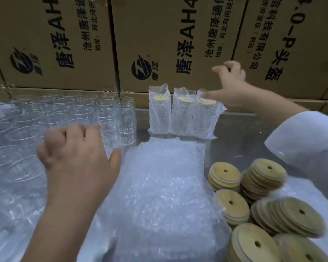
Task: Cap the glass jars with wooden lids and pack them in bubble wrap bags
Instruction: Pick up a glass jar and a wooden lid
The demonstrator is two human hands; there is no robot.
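Cardboard boxes (64, 44) lined the back of our steel table (240, 133). Three capped jars (180, 116) stood bagged in a row before them. Our right hand (233, 86) laid its thumb on the rightmost bag (204, 118), fingers spread wide, gripping nothing. Our left hand (78, 154) hovered curled over the bare glass jars (64, 114) (whether it held one, we could not tell). Flat bubble wrap bags (165, 186) lay centre; wooden lids (269, 205) were piled right.

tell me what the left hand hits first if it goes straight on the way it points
Most likely the open glass jars just beyond its knuckles: the left hand points away from the person over that block. Depth is unclear, so it may pass above the rims and reach the cardboard boxes.
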